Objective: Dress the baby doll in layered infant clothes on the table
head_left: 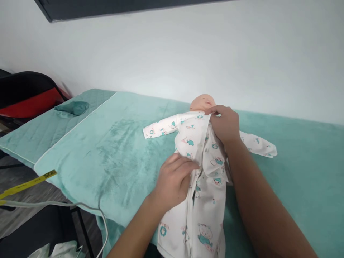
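Note:
A baby doll (202, 102) lies on its back on a teal plush cover, its head toward the wall. It wears a white printed baby romper (205, 215), with sleeves spread to both sides and a front opening running down the middle. At the collar, my right hand (225, 122) pinches the romper's edge just below the doll's chin. My left hand (177, 179) pinches the front edge around the belly, thumb and fingers together. Above my left hand the edges overlap; below it a dark gap shows between them. The doll's body and legs are hidden by the cloth.
The teal cover (118, 154) spreads over the table up to the white wall (172, 61). A black and red chair (29, 95) stands at the left. A white cable (61, 204) and a yellow tag (29, 184) hang by the front left edge. Cloth (64, 249) lies at the bottom left.

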Available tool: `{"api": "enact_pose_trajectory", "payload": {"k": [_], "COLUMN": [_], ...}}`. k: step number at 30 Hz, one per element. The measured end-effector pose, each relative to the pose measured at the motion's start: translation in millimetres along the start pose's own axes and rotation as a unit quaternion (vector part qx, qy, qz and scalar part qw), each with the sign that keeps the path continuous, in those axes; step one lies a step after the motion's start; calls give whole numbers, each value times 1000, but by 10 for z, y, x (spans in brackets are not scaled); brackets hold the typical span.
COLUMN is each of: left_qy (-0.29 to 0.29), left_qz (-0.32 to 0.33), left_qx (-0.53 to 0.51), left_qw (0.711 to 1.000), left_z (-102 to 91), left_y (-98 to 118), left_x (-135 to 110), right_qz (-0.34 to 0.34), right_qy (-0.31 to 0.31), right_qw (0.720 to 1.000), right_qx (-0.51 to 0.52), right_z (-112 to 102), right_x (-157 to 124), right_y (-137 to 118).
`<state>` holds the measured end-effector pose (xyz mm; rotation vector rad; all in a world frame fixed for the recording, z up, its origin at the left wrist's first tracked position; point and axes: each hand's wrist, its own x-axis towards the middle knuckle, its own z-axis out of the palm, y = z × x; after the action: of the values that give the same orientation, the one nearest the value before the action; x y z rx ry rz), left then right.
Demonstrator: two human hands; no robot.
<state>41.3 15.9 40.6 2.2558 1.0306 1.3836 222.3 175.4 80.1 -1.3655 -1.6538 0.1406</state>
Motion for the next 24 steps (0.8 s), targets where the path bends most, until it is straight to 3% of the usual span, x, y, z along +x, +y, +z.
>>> {"api": "enact_pose_trajectory", "payload": {"k": [3,6,8,12,17,21,24], "left_qy": [-44,-51,-44,-1,59,24,-15], "left_qz": [-28,-69,-108,-208,-257,-249,-235], "left_qx": [3,-21,-41,-102,-164,-88,-6], "left_qw": [999,996,992,973,951,964,972], "left_z": [-46,-88,-124,-216,-177,92,302], "left_y": [25,29,21,-43,-320,-612,-736], "left_x": [42,80,107,277,865,1425,1639], "right_qz": [2,10,60,168,176,188,161], "right_qy": [-40,-28,-22,-99,-119,-112,-105], "right_qw": [999,999,997,981,975,973,978], "right_qx": [-11,-35,-35,-18,-63,-77,-76], "right_z": [-46,-117,-182,-266,-200,-150,-155], "right_x": [-39,-101,-153,-244,-244,-181,-149], "right_y": [13,-46,-107,-237,-280,-198,-127]}}
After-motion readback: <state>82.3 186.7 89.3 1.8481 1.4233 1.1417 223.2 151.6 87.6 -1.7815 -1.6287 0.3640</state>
